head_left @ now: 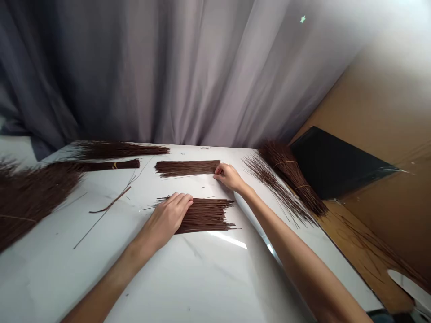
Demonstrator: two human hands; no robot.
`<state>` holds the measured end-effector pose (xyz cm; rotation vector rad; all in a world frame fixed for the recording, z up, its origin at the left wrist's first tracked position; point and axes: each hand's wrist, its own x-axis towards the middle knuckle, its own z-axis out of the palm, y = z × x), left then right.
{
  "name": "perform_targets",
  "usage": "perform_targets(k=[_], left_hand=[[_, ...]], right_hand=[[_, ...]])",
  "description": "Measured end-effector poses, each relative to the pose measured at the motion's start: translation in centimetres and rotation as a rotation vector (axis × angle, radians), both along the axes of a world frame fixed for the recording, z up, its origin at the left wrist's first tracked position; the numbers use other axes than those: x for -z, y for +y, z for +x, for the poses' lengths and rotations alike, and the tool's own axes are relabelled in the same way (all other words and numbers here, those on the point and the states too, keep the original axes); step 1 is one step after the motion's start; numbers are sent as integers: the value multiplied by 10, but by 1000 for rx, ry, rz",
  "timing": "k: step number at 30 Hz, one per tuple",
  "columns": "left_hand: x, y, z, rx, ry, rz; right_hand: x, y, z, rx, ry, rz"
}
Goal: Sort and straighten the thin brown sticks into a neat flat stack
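Observation:
My left hand [168, 217] lies flat, fingers stretched, on the left part of a flat bundle of thin dark brown sticks [205, 215] on the white table [188, 273]. My right hand [228, 176] reaches farther back, fingers curled at the right end of a second, smaller bundle of sticks [186, 168], pinching or pressing its ends. Both bundles lie crosswise, parallel to each other.
More stick bundles lie at the back left [117, 150], [97, 166], a big pile at the far left [30, 197], and a tied sheaf with loose sticks at the right edge [292, 184]. A black panel [330, 166] and brown board stand beyond. Single stray sticks [109, 205] lie left of centre.

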<state>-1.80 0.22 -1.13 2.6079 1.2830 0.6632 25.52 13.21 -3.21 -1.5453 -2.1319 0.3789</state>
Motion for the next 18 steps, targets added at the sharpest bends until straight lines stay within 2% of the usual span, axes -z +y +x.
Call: perform_targets(k=[3,8,12,18], left_hand=[[2,2,-2,-28,74,39],[3,1,-2,-97,134,95],[4,-1,1,-153,116,102],[6,-1,2,-126,70,82]], right_hand=[[-5,19,4,-61,0,-107],[-5,25,10,-168,26,-207],[-1,27,1,-245,71,-233],[-2,29,-19,-340,80,-209]])
